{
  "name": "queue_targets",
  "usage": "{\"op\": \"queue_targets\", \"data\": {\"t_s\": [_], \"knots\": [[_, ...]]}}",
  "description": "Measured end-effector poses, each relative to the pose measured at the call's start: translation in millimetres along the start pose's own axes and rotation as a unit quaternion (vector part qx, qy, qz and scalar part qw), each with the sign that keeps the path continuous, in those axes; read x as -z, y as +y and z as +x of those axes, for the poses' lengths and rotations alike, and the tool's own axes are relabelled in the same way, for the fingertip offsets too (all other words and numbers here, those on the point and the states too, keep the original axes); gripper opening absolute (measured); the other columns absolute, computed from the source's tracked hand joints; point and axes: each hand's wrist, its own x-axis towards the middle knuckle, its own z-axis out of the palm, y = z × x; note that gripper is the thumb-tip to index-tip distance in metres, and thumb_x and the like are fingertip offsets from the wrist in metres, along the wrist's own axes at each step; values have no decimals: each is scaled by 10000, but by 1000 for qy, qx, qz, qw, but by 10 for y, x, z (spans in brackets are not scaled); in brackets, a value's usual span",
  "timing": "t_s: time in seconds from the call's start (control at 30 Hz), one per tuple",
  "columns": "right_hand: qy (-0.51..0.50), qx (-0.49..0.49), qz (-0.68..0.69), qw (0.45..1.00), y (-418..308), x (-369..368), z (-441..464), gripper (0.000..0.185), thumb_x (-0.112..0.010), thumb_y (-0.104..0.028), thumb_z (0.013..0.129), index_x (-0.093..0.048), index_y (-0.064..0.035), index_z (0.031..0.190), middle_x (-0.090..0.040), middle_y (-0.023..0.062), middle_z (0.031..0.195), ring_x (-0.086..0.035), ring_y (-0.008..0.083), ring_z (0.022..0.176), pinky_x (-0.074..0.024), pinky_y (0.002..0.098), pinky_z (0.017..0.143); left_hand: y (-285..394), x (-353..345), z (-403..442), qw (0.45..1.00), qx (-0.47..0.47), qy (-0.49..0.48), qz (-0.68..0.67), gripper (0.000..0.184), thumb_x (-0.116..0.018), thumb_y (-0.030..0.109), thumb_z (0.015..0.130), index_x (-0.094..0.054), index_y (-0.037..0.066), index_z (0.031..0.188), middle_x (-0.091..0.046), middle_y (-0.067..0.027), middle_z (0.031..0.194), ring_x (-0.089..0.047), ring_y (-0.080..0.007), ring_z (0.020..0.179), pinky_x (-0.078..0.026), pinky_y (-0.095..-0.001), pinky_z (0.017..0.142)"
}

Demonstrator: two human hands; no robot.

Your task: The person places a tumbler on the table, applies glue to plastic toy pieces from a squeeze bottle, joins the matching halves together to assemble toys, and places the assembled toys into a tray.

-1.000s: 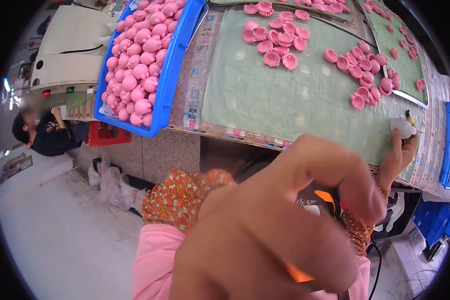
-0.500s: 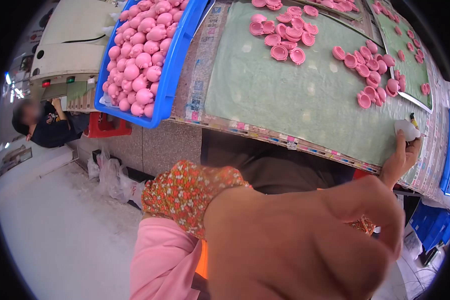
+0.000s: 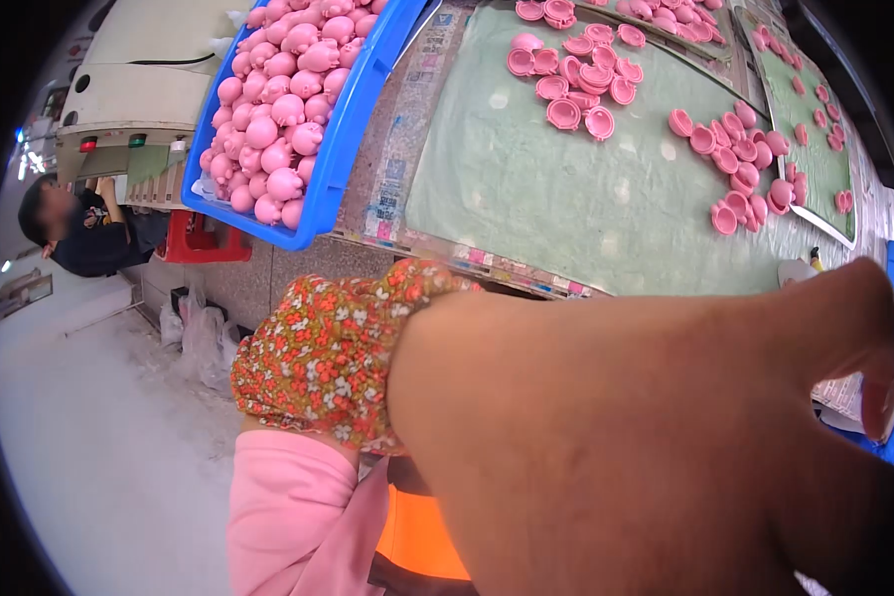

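My left hand [image 3: 656, 427] is very large and close to the camera, reaching across the lower right from a floral cuff [image 3: 328, 363]. One finger bends down at the right edge; the fingertips are largely hidden, and anything they hold cannot be made out. My right hand does not show behind it. Just above my left hand, part of a white object [image 3: 795, 271] shows beside a small black and yellow piece [image 3: 816, 258] on the green mat [image 3: 526, 204]. Pink hollow half shells [image 3: 598, 123] lie farther back on the mat, with another group [image 3: 725, 215] to the right.
A blue crate [image 3: 338, 174] full of round pink pieces [image 3: 283, 109] stands at the table's left. Beyond it are a beige machine [image 3: 134, 94], a red stool [image 3: 204, 243] and a seated person [image 3: 94, 238]. Plastic bags [image 3: 204, 343] lie on the floor.
My left hand has moved right and up, and now covers my right hand and part of the white object, which were visible before. The view has shifted slightly.
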Motion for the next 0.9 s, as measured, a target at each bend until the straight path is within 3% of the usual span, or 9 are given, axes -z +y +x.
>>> {"op": "queue_targets", "data": {"t_s": [0.17, 0.77, 0.9], "knots": [[-1, 19, -22, 1000, 214, 179, -44, 401, -617, -69, 904, -524, 71, 1268, -600, 110, 1170, -566, 171, 1051, -424, 297, 946, 4, -97, -242, 1000, 15, -13, -12, 88, -656, 82, 873, -593, 71, 933, -616, -52, 878, -607, -193, 710, -517, -322, 593], [-4, 10, -46, 999, 176, 167, -46, 412, -602, -56, 913, -503, 75, 1291, -587, 124, 1207, -562, 176, 1074, -424, 305, 967, 40, -107, -553, 999, 1, -34, -35, 70, -651, 76, 876, -602, 64, 924, -614, -70, 912, -605, -203, 716, -516, -324, 600], [-5, 19, -56, 998, 197, 190, -39, 416, -603, -57, 914, -502, 76, 1295, -588, 126, 1208, -564, 179, 1072, -426, 306, 965, 80, 44, -294, 998, 6, -41, -51, 67, -650, 75, 877, -604, 62, 922, -614, -74, 920, -605, -205, 718, -516, -324, 601]]}}
